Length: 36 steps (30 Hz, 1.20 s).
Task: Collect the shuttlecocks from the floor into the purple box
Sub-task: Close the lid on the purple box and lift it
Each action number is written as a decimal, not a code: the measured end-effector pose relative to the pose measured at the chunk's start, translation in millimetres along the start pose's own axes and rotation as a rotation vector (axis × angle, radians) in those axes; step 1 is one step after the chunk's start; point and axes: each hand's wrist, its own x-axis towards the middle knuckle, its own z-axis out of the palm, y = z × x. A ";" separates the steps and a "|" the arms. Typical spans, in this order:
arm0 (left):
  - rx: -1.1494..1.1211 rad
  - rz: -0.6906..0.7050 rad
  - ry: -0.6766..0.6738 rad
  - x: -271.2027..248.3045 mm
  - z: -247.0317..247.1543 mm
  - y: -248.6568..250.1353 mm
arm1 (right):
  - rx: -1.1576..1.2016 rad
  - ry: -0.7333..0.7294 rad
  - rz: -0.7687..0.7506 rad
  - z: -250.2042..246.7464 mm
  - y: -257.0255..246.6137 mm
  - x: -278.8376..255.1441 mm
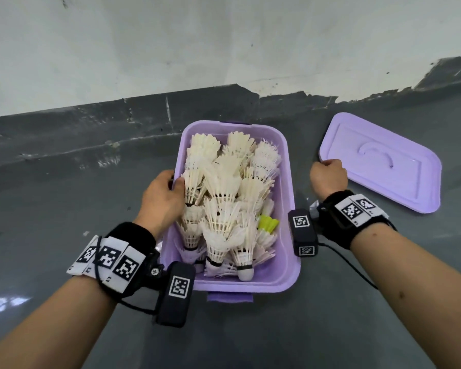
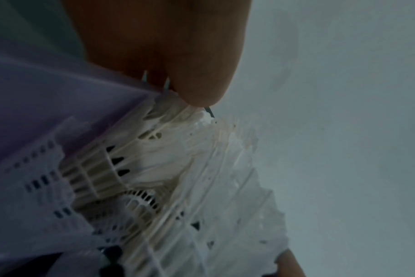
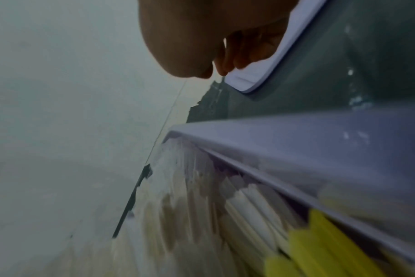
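The purple box [image 1: 290, 182] stands on the grey floor, heaped with several white shuttlecocks [image 1: 224, 187] and one yellow shuttlecock [image 1: 268, 224] by its right wall. My left hand [image 1: 175, 181] grips the box's left rim, thumb inside against the feathers. In the left wrist view the thumb [image 2: 190, 65] lies over the purple wall [image 2: 47, 103] beside the white shuttlecocks [image 2: 166, 168]. My right hand [image 1: 328, 165] holds the left edge of the purple lid [image 1: 383, 166], which lies flat to the right of the box. The right wrist view shows curled fingers [image 3: 239, 56] on the lid's edge [image 3: 272, 56].
A white wall [image 1: 224, 49] with a chipped dark grey base strip [image 1: 91, 121] runs just behind the box. Grey floor [image 1: 250, 336] spreads in front and to both sides. The box rim [image 3: 296, 140] and the yellow feathers [image 3: 320, 243] fill the lower right wrist view.
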 end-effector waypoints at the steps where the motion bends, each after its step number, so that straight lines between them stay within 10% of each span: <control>1: 0.001 0.019 0.026 3.5 1.6 -0.5 | -0.028 -0.020 0.035 1.5 2.2 9.8; 15: 0.002 -0.035 0.173 52.0 3.1 16.6 | -0.413 -0.144 -0.070 27.7 25.4 74.4; 27: -0.012 -0.117 0.191 37.9 -8.1 21.6 | -0.535 -0.129 -0.218 42.5 28.3 -3.4; 36: 0.062 -0.161 0.079 -4.6 -29.6 15.1 | 0.066 0.244 -0.411 -25.4 -17.1 -43.8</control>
